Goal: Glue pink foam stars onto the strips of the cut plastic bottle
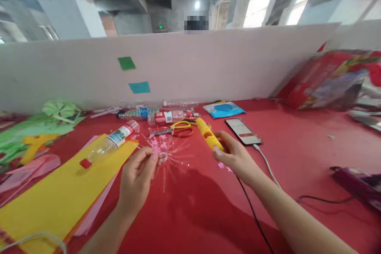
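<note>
My left hand [135, 180] is closed in a pinch at the edge of a cut clear plastic bottle [163, 157], whose thin strips fan out around its ring-shaped neck. Several pink paper stars [162, 145] show among the strips beside my fingertips; whether they are stuck on, I cannot tell. In my right hand [233, 154] is a yellow hot glue gun [206, 133], pointing away from me, its black cord trailing toward the front. Loose pink stars [220, 165] lie on the red table below that hand. Scissors [175, 128] with yellow and red handles rest just beyond the strips.
Plastic bottles [168, 117] lie at the back, another [119, 137] on yellow sheets [68, 186] at left. A blue-white packet [224, 109] and a phone [242, 131] with a white cable [269, 166] are right of the glue gun. A white partition [193, 67] stands behind.
</note>
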Tool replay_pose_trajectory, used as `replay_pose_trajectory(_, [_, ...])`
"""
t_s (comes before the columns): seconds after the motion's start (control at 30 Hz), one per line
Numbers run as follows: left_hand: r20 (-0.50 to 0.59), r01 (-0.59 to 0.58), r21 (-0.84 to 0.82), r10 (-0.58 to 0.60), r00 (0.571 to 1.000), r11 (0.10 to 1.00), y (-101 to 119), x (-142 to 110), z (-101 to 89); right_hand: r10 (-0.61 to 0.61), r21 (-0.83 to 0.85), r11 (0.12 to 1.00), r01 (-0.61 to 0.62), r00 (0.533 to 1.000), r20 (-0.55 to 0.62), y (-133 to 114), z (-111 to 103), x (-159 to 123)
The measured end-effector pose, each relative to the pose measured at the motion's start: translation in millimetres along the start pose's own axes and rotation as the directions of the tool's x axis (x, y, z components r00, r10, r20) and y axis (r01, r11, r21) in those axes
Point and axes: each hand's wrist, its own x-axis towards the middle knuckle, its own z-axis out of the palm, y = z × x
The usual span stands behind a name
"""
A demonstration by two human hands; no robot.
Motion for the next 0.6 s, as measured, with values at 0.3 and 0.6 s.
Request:
replay_pose_trajectory(0.3, [0.014,-0.05,0.152,0.049,0.999,0.987,4,4,3.9,-0.184,0.15,0.976,0.155,0.962,0.203,-7,22,-32])
replay_pose_trajectory(0.6, [0.068,-0.111,0.223,0.098,0.993,0.968,-1,1,4.3,-0.122,0.122,0.988,0.098,0.968,0.218,0,33,-38])
